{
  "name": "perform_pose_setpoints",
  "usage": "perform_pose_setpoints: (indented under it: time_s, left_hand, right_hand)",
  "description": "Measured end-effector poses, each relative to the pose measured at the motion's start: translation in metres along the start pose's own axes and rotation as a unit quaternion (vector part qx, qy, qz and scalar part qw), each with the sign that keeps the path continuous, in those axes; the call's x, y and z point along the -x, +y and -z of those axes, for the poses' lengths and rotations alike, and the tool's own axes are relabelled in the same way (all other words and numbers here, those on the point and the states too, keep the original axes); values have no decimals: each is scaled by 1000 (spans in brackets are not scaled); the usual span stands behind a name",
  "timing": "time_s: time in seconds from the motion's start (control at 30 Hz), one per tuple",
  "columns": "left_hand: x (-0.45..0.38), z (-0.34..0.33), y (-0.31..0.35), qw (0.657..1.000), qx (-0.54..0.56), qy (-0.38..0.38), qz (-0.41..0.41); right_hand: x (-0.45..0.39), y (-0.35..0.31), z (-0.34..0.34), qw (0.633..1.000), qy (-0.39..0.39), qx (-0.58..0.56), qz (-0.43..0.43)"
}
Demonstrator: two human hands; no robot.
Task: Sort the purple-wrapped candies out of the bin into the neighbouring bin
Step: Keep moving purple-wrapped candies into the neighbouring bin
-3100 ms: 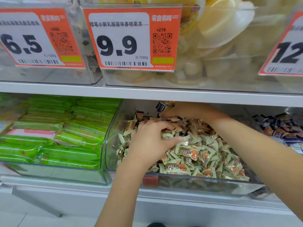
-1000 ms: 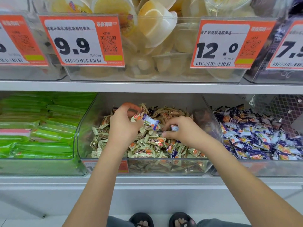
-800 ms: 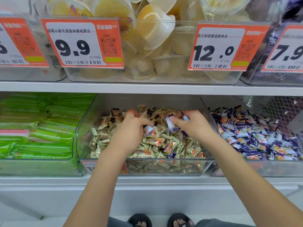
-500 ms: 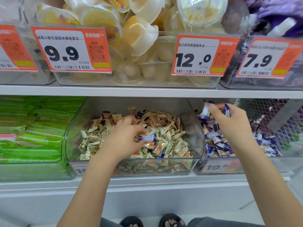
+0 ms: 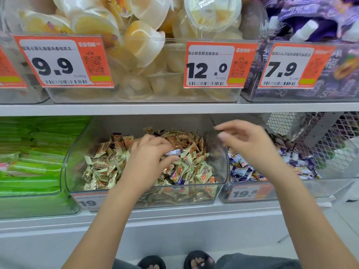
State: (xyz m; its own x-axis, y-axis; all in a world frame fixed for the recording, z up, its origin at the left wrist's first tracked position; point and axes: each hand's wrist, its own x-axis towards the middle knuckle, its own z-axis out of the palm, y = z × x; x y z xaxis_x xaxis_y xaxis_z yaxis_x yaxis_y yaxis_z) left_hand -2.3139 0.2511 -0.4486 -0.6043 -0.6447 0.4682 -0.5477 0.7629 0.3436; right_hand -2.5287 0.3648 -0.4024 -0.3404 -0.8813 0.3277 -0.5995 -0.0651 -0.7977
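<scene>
Over the pile of cream-wrapped candies [image 5: 108,164] in the middle clear bin [image 5: 221,169], the left hand [image 5: 147,160] is reaching down, its fingers curled, and it is pinching one purple-wrapped candy [image 5: 173,152] between thumb and fingertips. Just below and to the right of that hand, another purple candy [image 5: 177,176] is lying among the cream ones near the bin's front wall. Off to the right, the right hand [image 5: 246,144] is hovering above the wall between the two bins, fingers loosely spread and carrying nothing. Beneath and beyond it, the neighbouring bin [image 5: 330,183] is holding a heap of purple-wrapped candies [image 5: 242,171]. To the left of the left hand, green packets [image 5: 31,152] are filling another bin. Above both hands, orange price tags [image 5: 62,62] are hanging on an upper shelf of jelly cups [image 5: 143,41].
</scene>
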Motion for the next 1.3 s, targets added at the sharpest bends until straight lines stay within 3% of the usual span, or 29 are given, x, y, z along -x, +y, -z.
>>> perform_pose_setpoints:
  time_s: [0.1, 0.17, 0.23, 0.3, 0.4, 0.5, 0.63, 0.77, 0.87, 1.0, 1.07, 1.13, 1.2, 1.3]
  left_hand:
    - [-5, -2, 14, 998, 29, 35, -36]
    - [-6, -4, 20, 997, 30, 47, -45]
    - [-7, -5, 22, 998, 44, 38, -38]
    - [-5, -5, 20, 997, 79, -9, -24]
    - [-2, -7, 13, 984, 59, -168, 5]
    - [-1, -10, 8, 970, -21, -243, 18]
    - [-7, -15, 5, 963, -73, -257, 21]
    - [-11, -20, 10, 966, -97, -237, 21]
    - [-10, -16, 13, 982, -95, -162, 0]
    - [-5, -6, 28, 992, 121, -14, 33]
    - [-2, -5, 35, 972, 226, 10, 59]
    - [-1, -6, 39, 963, 262, 2, 61]
    - [-2, -4, 37, 962, 268, -19, 56]
    - [0, 4, 18, 986, 148, -43, 69]
  right_hand:
    - [3, -14, -32, 989, -142, 24, 24]
    - [4, -14, -43, 988, -149, 42, 10]
    - [3, -12, -41, 992, -127, 13, 9]
    - [1, -6, -27, 998, -52, 20, 17]
    - [-3, 14, 8, 985, 119, 127, -25]
    - [1, 28, 28, 955, 101, 271, -67]
    - [2, 16, 7, 970, 81, 230, 7]
    - [2, 5, -23, 973, 18, 227, 25]
    - [4, 0, -40, 970, -2, 232, 69]
    - [5, -6, -48, 975, -17, 197, 105]
    - [6, -10, -52, 991, -56, 97, 71]
    - [5, -14, -54, 997, -72, -5, 28]
    - [1, -12, -46, 999, -33, -27, 6]
    - [-10, 8, -8, 986, 138, 90, -16]
